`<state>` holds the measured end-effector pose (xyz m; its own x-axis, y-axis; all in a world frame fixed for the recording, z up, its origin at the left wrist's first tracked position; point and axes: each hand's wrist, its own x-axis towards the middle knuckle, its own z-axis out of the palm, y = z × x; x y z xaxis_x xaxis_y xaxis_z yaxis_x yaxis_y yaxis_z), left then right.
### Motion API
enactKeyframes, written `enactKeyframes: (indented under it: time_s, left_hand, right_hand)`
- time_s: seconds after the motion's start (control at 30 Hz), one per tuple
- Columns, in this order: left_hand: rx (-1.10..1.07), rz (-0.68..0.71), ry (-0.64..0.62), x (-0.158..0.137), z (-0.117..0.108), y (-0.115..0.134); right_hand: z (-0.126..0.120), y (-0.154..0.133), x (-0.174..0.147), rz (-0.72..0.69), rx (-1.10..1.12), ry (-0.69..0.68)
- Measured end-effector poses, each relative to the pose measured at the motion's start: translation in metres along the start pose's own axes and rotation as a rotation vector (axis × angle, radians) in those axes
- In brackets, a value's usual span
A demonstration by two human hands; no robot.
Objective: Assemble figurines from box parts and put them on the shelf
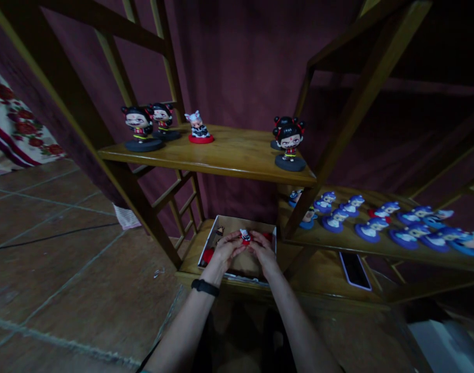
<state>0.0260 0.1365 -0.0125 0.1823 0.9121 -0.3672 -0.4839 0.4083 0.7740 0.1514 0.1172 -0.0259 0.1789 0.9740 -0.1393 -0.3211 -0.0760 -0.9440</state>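
Note:
Over an open cardboard box [239, 224] on the low shelf, my left hand [228, 249] and my right hand [262, 247] hold one small figurine [245, 237] between them. It has a white head and a red base, and it stands about upright. Both sets of fingers close round its base from either side. Inside the box lie a small dark figurine [220, 231] and a red piece [208, 255]; my hands cover part of the contents. A similar white-haired figurine [198, 128] on a red base sits on the shelf above.
The upper wooden shelf [237, 150] carries black-haired figurines [139, 127] at the left and another pair [290, 142] at the right. Several blue-haired figurines [371, 228] stand in rows on the right shelf. Below them lies a phone [354, 270]. A slanting wooden post [361, 98] divides the shelves.

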Motion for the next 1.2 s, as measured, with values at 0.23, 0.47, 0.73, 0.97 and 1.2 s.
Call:
enactKeyframes:
  time_s: [0.23,0.47,0.73,0.97,1.2]
  left_hand:
    - [0.005,-0.037,0.035,0.001,-0.001,0.0]
    - [-0.012,-0.011,0.06,-0.007,-0.003,-0.004]
    - [-0.06,0.015,0.006,-0.037,-0.004,-0.006]
    - [0.035,0.037,-0.157,-0.075,-0.003,-0.015]
    - [0.125,0.108,-0.197,-0.103,-0.003,-0.039]
  right_hand:
    - [0.0,0.001,-0.002,0.079,0.071,-0.072]
    - [-0.004,0.004,-0.008,0.173,0.234,-0.121]
    - [-0.006,0.001,-0.04,0.146,0.284,-0.154]
    - [-0.017,-0.007,-0.077,0.075,0.28,-0.23]
    - [-0.028,-0.005,-0.112,0.043,0.237,-0.291]
